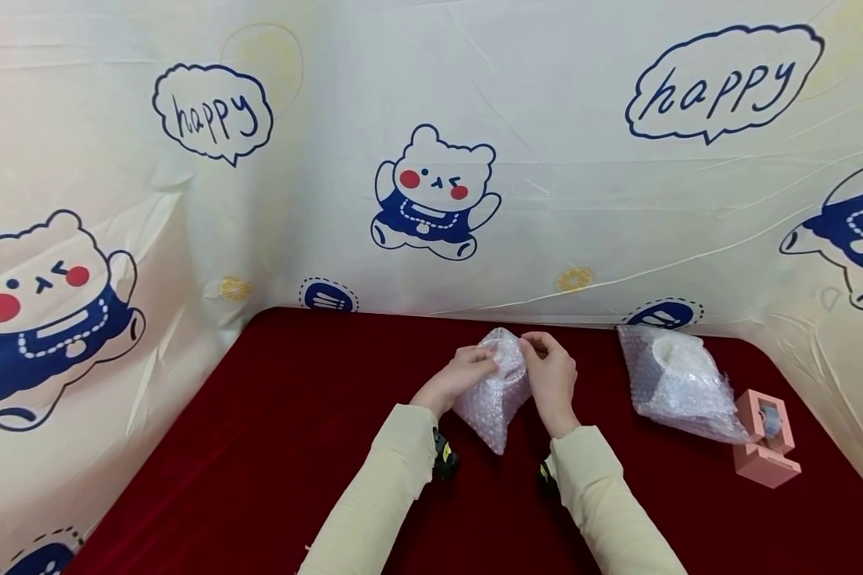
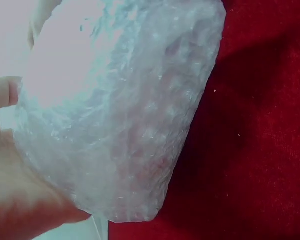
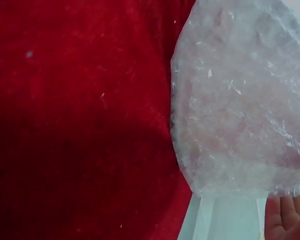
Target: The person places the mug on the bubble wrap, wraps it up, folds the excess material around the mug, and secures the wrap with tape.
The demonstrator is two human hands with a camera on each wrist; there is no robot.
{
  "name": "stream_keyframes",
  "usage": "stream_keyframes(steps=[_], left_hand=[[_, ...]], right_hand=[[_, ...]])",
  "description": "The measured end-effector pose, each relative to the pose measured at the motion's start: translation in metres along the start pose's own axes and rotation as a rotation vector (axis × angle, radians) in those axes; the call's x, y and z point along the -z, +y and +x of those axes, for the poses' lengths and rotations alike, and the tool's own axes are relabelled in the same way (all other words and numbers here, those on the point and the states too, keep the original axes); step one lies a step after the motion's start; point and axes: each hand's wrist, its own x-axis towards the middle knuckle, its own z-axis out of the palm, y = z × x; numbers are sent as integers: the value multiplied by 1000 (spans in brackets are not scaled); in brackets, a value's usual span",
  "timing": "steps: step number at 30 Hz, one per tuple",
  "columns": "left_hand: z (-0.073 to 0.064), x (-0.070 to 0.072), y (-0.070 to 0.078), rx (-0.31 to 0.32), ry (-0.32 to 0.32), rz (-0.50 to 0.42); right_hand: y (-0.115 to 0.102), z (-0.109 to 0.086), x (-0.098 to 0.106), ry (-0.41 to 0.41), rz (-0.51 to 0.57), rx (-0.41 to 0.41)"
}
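Between the two hands is a bubble-wrap bundle (image 1: 499,399), with a pointed lower end toward the person. My left hand (image 1: 460,375) holds the left side of the bundle, its fingers lying over the wrap near the top. On the opposite side my right hand (image 1: 552,375) pinches the upper right edge with thumb and fingers. The left wrist view shows the crinkled clear wrap (image 2: 135,115) with a thumb and fingertip along its edge. In the right wrist view the wrap (image 3: 240,110) covers much of the hand, and a few fingers show below it. What lies inside is hidden.
A second bubble-wrapped item (image 1: 679,383), with a white round shape inside, lies to the right. Beside it stands a pink tape dispenser (image 1: 765,463) with a tape roll. Dark red cloth (image 1: 295,431) covers the table, and a printed curtain (image 1: 546,200) hangs around it.
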Motion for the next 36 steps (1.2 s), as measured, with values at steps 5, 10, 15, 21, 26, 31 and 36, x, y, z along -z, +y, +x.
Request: stream_keyframes(steps=[5,10,15,21,26,31,36], left_hand=[[1,-6,4,15,58,34],[0,-9,7,28,109,46],[-1,-15,11,44,190,178],[1,-25,14,41,320,340],[3,-26,15,22,339,339],[5,-23,16,-4,313,317],[6,-21,15,-22,273,259]], right_hand=[[0,-1,-2,-4,-18,-1],[3,-4,-2,-41,-14,3],[4,-6,1,-92,0,18],[4,-6,4,-132,1,18],[6,-5,5,-148,31,18],[8,-4,8,-187,61,3],[9,-3,9,-200,80,-5]])
